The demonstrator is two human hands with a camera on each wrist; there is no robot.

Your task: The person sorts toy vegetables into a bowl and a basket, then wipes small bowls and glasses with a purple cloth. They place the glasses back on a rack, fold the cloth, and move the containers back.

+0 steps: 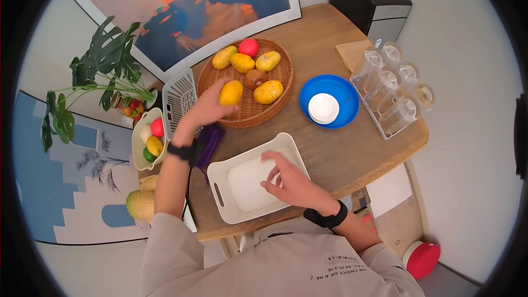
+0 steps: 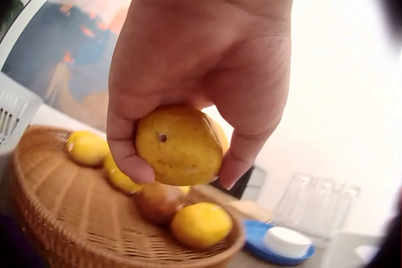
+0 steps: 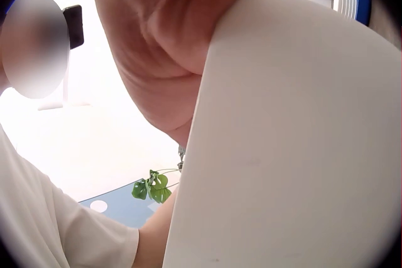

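Note:
A yellow mango [image 1: 231, 93] is in my left hand [image 1: 208, 105], gripped between thumb and fingers over the near left part of a round wicker tray [image 1: 247, 120]. The left wrist view shows the same mango [image 2: 179, 145] lifted above the tray, a small dark spot on its skin. In the tray lie several more yellow mangoes [image 1: 268, 92], a brown round fruit [image 1: 256, 78] and a red one [image 1: 248, 48]. My right hand [image 1: 295, 184] is over a white plastic bin [image 1: 223, 171], its fingers loosely bent and holding nothing. In the right wrist view the bin's wall [image 3: 289, 136] hides the fingers.
Right of the tray, a white bowl [image 1: 323, 108] sits in a blue plate [image 1: 344, 118]. Upturned glasses [image 1: 400, 111] stand on a rack by the right edge. A grey basket [image 1: 179, 96], a cream bowl of fruit [image 1: 136, 148] and a purple cloth [image 1: 208, 144] are at left.

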